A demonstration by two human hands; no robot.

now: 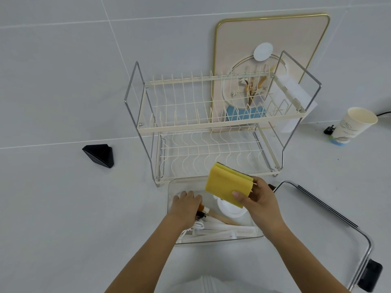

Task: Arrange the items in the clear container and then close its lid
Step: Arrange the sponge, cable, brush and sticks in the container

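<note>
A clear plastic container stands on the white surface just in front of the dish rack. Inside it lie a wooden-handled brush, white utensils and a round white lid-like piece. My right hand holds a stack of yellow sponges with a dark scouring side above the container's far right part. My left hand reaches down into the container's left side, fingers resting on the brush end; whether it grips anything is hidden. No container lid can be made out.
A cream two-tier wire dish rack stands behind the container. A gold-rimmed tray leans on the wall behind it. A black triangular object lies left, a paper cup right, and a metal-framed object at right front.
</note>
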